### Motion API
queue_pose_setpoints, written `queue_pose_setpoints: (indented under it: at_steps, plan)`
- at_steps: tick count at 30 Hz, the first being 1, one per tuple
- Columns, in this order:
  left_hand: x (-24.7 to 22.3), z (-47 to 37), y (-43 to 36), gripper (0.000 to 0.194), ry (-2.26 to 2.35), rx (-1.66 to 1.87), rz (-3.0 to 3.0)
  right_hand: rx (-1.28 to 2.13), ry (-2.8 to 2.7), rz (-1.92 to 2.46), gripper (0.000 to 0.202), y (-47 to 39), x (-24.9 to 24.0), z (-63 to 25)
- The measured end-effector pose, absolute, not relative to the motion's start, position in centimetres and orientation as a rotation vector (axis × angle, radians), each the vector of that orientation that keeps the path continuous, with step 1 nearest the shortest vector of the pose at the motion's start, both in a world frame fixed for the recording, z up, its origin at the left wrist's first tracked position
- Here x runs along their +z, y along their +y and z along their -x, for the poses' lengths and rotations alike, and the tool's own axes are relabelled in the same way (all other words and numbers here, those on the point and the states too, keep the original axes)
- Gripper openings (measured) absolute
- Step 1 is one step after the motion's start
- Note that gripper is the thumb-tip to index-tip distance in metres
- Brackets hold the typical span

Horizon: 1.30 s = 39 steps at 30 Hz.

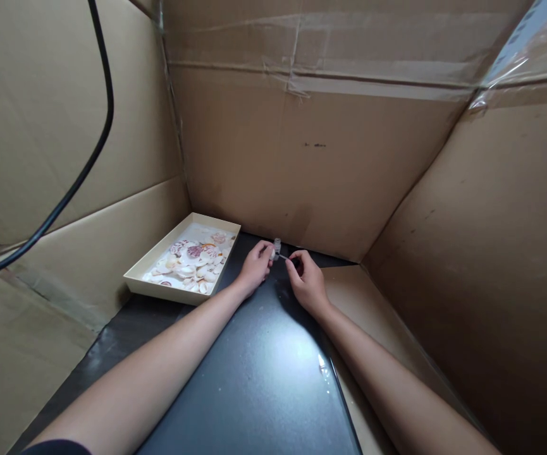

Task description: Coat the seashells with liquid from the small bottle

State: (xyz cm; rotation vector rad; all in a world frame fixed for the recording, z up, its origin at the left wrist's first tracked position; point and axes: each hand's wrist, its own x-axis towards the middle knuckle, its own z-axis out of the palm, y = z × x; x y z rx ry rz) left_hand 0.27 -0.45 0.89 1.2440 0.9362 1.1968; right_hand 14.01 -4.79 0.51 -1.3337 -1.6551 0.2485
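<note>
Near the far end of the dark table, my left hand (256, 266) is closed around a small pale object (272, 254), too small to name. My right hand (307, 278) faces it from the right, its fingers pinched on a thin dark tool (282, 257) whose tip points left toward the pale object. Whether the tip touches it is hard to tell. A small clear container (277, 245) shows just behind the fingertips. Left of my left hand, a cream tray (159, 289) holds several white, purple and orange shells (194, 252).
Tall cardboard walls (273, 158) enclose the left, back and right sides. A black cable (105, 126) hangs at the upper left. The dark table (254, 379) has a bright glare spot, and a cardboard sheet (358, 297) lies along its right edge.
</note>
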Motion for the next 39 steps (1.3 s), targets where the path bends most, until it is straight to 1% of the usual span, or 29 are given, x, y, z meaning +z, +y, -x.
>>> queue_pose_setpoints:
  at_steps: [6,15,19,24,30,33,36,39]
  plan:
    - [0.89,-0.18,-0.41,0.016,0.908,1.177,-1.206,0.312,-1.733,1.254,0.017,-4.81,0.57,-14.07]
    - [0.7,-0.14,-0.3,0.018,0.887,1.174,-1.203,0.286,-1.707,1.216,0.018,-4.98,0.73,-14.02]
    - [0.7,-0.13,-0.36,0.016,0.901,1.175,-1.192,0.24,-1.696,1.292,0.018,-4.98,0.74,-13.98]
    - [0.62,-0.15,-0.19,0.014,0.917,1.185,-1.185,0.269,-1.756,1.204,0.018,-5.12,0.83,-13.83]
    - [0.64,-0.14,-0.14,0.009,0.896,1.167,-1.185,0.256,-1.687,1.268,0.018,-5.02,0.87,-14.07]
    - [0.74,-0.13,-0.24,0.009,0.893,1.171,-1.179,0.279,-1.729,1.237,0.018,-4.91,0.8,-14.13]
    - [0.83,-0.11,-0.31,0.009,0.898,1.173,-1.183,0.257,-1.713,1.297,0.017,-4.87,0.77,-14.08]
    - [0.84,-0.14,-0.3,0.009,0.905,1.176,-1.182,0.273,-1.701,1.243,0.019,-4.95,0.83,-14.04]
